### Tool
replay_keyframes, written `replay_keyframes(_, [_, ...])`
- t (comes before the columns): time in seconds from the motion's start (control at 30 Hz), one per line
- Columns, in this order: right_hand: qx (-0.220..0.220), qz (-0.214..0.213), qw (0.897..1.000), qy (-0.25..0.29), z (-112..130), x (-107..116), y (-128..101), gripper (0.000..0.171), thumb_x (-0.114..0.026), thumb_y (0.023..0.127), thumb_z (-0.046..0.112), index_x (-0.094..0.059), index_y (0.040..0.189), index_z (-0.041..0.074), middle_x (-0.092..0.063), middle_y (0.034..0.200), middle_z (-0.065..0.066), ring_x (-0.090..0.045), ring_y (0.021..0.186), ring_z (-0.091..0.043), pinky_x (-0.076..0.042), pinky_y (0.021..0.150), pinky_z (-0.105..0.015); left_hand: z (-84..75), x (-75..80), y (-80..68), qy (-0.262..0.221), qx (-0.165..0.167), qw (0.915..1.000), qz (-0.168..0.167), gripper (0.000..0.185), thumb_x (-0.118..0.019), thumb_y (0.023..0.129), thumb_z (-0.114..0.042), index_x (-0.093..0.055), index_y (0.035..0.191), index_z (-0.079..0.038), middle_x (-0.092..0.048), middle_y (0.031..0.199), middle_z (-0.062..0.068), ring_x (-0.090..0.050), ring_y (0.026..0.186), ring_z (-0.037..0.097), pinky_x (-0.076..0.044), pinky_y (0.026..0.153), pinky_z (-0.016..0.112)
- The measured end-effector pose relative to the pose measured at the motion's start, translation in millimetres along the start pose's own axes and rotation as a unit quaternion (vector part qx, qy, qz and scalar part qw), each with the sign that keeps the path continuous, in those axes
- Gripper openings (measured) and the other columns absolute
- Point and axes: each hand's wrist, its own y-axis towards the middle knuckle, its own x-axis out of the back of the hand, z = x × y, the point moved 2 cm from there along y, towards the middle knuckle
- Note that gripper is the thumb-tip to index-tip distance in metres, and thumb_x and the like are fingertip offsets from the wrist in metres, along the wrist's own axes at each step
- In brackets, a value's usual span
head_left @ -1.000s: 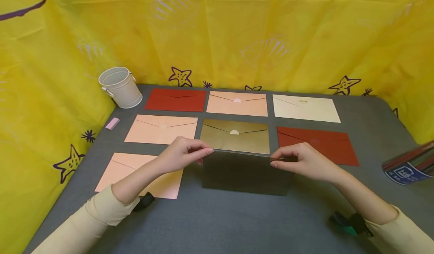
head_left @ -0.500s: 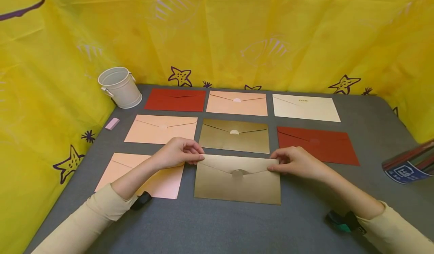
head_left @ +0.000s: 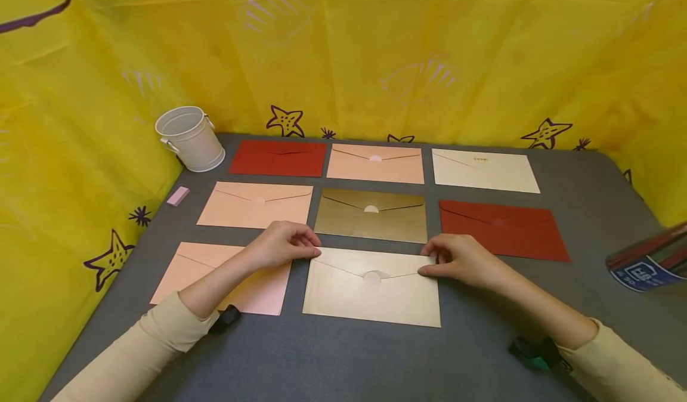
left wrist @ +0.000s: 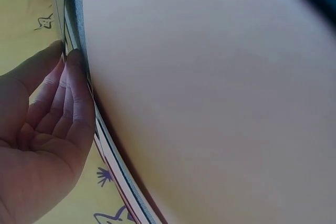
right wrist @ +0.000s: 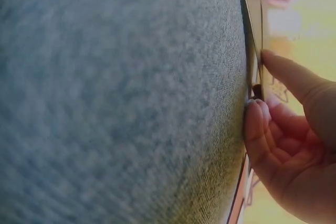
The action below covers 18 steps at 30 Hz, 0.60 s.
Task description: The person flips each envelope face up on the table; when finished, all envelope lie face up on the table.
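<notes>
A shiny pale gold envelope (head_left: 370,302) lies near the middle front of the grey table in the head view, its flap and round seal facing up. My left hand (head_left: 283,247) pinches its far left corner between thumb and fingers. At the far right corner, my right hand (head_left: 463,260) holds it the same way. In the right wrist view the thumb (right wrist: 296,77) rests on top of the envelope, with the curled fingers under its edge. A darker gold envelope (head_left: 370,226) lies just behind. Beside my left forearm is a peach envelope (head_left: 263,297).
Behind are red envelopes (head_left: 279,160) (head_left: 510,235), peach ones (head_left: 376,172) (head_left: 252,214) and a cream one (head_left: 483,178). A white bucket (head_left: 195,142) and a pink eraser (head_left: 178,196) stand at left. A clear container (head_left: 644,271) with a blue label is at right.
The held envelope has gone from standing on edge, dark side toward me, to lying nearly flat with its flap side up. Both hands have come lower and slightly left with it.
</notes>
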Motion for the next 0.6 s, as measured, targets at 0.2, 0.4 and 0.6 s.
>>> replay_keyframes(0.2, [-0.007,-0.006,1.0,-0.001,1.4,-1.1,0.5,0.027,-0.084,0.077,0.03,-0.067,0.091,0.014,-0.053,0.072,0.01,-0.051,0.066,-0.007,-0.044,0.058,-0.023,-1.8,-1.2,-1.0,0.022,0.004,0.9997,-0.01,0.013,-0.077,0.085,-0.017,-0.073,0.094,-0.009,-0.067,0.08,-0.005,-0.061,0.072,0.01,-0.051,0.068,0.026])
replay_keyframes(0.4, [-0.015,-0.013,1.0,-0.006,3.4,-2.4,0.5,0.027,-0.085,0.075,0.026,-0.065,0.089,0.014,-0.054,0.073,0.008,-0.051,0.066,-0.007,-0.045,0.059,-0.023,-4.8,-4.6,-1.2,0.052,-0.008,0.9984,-0.02,0.009,-0.077,0.085,-0.015,-0.072,0.09,-0.01,-0.063,0.075,-0.007,-0.058,0.07,0.009,-0.05,0.066,0.024])
replay_keyframes(0.6, [-0.012,-0.016,1.0,-0.016,4.7,-3.1,0.1,0.027,-0.086,0.075,0.024,-0.061,0.081,0.016,-0.053,0.073,0.007,-0.05,0.063,-0.006,-0.043,0.057,-0.024,-10.2,-8.1,-2.8,0.085,-0.036,0.9953,-0.029,0.007,-0.076,0.084,-0.011,-0.071,0.087,-0.007,-0.06,0.072,-0.005,-0.053,0.067,0.008,-0.047,0.062,0.024])
